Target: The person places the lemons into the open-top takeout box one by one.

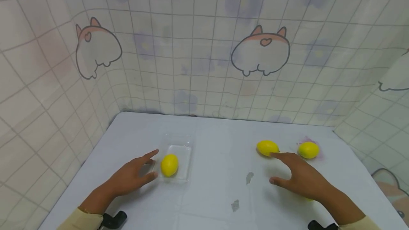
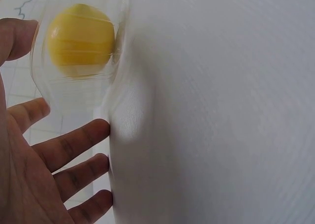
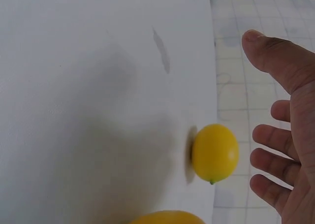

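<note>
Toward the right of the desk (image 1: 217, 152), the right hand (image 1: 297, 177) is spread and empty near a loose lemon (image 1: 267, 147); the left hand (image 1: 131, 175), fingers extended, is at the edge of a clear tray (image 1: 185, 155) holding a second lemon (image 1: 169, 165). This looks like a reach, calling next for a grip round the loose lemon.
</note>
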### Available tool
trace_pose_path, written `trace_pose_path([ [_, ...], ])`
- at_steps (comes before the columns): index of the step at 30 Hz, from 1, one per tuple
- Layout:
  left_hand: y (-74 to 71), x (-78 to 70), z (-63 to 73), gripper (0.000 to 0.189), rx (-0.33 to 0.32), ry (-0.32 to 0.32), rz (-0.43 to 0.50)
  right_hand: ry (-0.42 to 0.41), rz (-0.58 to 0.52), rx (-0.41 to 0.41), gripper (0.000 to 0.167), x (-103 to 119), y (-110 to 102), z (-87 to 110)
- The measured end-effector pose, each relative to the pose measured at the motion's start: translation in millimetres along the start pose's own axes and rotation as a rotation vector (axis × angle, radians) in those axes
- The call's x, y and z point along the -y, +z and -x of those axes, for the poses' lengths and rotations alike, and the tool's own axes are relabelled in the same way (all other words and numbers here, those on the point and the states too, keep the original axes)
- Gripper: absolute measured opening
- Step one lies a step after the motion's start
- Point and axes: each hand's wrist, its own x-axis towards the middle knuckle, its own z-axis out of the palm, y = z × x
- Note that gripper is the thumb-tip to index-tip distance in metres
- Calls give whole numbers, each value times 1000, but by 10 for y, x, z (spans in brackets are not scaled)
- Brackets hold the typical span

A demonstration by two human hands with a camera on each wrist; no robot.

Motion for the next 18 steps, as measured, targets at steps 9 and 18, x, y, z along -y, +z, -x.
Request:
trace_pose_path([
  [9,3,14,-10,80,-2,-9,-6,29,-5,3,84,-220,-22,120],
  [18,2,18,-15,81,5,-19,-19,107,-16,52,88,-398,-60,240],
])
